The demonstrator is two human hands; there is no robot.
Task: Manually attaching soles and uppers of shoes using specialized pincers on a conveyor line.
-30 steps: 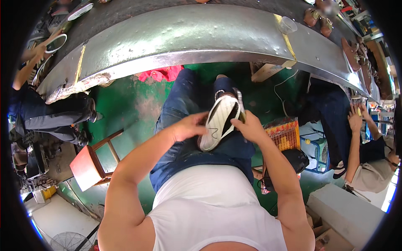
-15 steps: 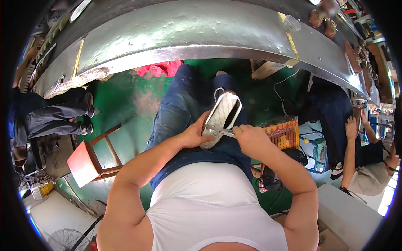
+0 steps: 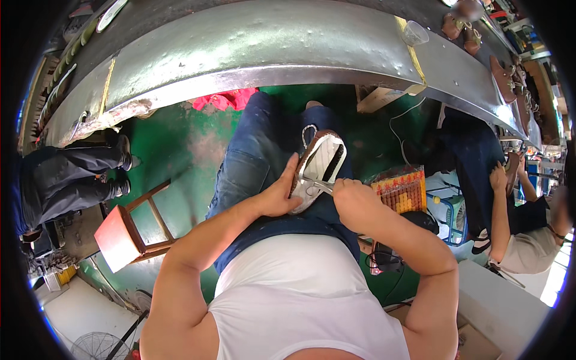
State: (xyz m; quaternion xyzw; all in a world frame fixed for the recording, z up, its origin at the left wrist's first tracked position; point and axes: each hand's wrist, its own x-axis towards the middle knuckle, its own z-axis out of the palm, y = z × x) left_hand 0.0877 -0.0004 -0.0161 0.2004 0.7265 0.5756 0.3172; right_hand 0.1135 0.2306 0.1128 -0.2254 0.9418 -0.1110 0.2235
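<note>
A brown shoe (image 3: pixel 324 157) rests over my thighs, its pale underside up, with a long dark gap along the right side and a looped lace at the far end. My left hand (image 3: pixel 278 193) grips its left edge near the close end, fingers along the side and thumb bent inward. In my right hand (image 3: pixel 359 203) are metal pliers (image 3: pixel 317 183), whose jaws reach in from the right and lie at the shoe's underside. Whether the jaws pinch any material is too small to tell. The pliers' handles are hidden inside my closed fist.
A metal-topped bench (image 3: pixel 258 45) runs across the front, with a clear plastic cup (image 3: pixel 414 33) and brown shoes (image 3: pixel 503 79) toward the right. A wooden stool (image 3: pixel 123 237) stands left, a beaded seat mat (image 3: pixel 403 191) right. People work on both sides.
The shoe has tipped slightly, showing more of its brown left side. The pliers have shifted a little against it. At right, a co-worker's hands and a brown shoe have moved.
</note>
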